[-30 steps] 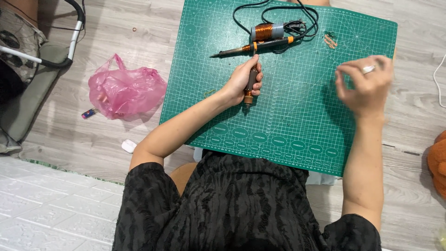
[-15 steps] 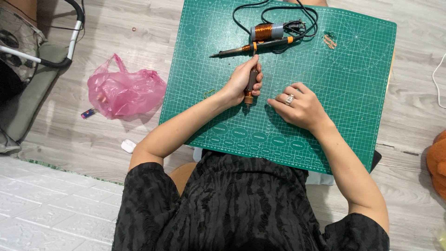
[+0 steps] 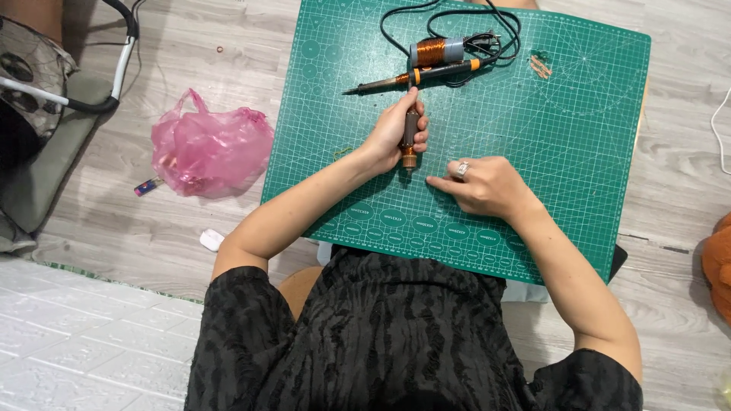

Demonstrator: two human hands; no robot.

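Note:
My left hand [image 3: 392,135] is closed around a brown cylindrical tool [image 3: 411,131], held upright with its tip on the green cutting mat [image 3: 579,152]. My right hand [image 3: 483,186], with a ring on one finger, lies on the mat just right of the tool's tip. Its fingers point left toward the tip and nothing shows in them. Above my left hand lie a soldering iron [image 3: 426,74] with a black cord [image 3: 499,27] and a spool of copper wire [image 3: 435,52].
A small copper-coloured piece [image 3: 541,65] lies at the mat's upper right. On the wood floor to the left are a pink plastic bag [image 3: 209,152], a small white object [image 3: 211,240] and a grey seat with a metal frame [image 3: 46,114]. An orange plush [image 3: 716,262] sits at the right edge.
My right hand came down from the mat's upper right to the middle and now rests beside the tool's tip. My left hand has kept its grip and place.

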